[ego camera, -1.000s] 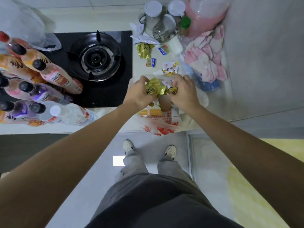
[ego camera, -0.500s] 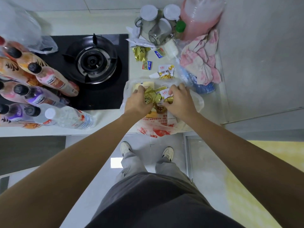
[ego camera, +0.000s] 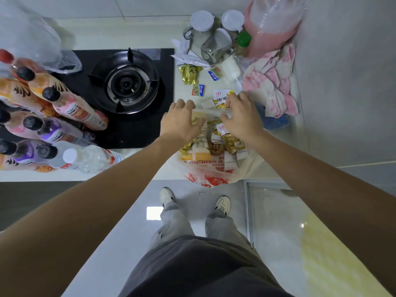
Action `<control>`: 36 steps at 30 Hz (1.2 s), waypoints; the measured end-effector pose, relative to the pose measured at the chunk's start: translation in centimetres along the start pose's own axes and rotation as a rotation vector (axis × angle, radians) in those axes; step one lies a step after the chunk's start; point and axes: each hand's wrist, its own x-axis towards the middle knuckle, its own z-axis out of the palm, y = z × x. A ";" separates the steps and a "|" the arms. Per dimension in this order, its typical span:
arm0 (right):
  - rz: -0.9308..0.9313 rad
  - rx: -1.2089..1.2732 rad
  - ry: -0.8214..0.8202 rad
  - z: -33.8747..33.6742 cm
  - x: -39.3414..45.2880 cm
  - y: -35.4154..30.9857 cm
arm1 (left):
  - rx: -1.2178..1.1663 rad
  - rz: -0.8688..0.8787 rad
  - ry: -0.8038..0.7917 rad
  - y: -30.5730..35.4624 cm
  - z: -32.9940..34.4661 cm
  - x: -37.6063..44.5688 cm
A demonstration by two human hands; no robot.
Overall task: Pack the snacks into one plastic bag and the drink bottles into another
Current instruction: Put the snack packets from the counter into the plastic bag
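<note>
A thin, crinkled translucent plastic bag with red print (ego camera: 216, 179) sags on the counter edge, stuffed with glossy gold-and-white snack packets (ego camera: 214, 144). Above its mouth, the left hand (ego camera: 180, 123) and right hand (ego camera: 240, 116) hover, fingers loosely spread, gripping nothing.

The person's arms are bare to the edge of the view, with no sleeve, watch or ring showing on the left hand (ego camera: 181, 123) or the right hand (ego camera: 241, 118). A dark grey top (ego camera: 199, 269) hangs over light grey trousers (ego camera: 173, 221), and the shoes (ego camera: 166, 195) are off-white with dark stripes.
</note>
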 end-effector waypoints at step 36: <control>0.032 -0.022 -0.028 1.2 9.5 2.5 | -0.133 0.071 -0.087 -2.0 2.0 11.3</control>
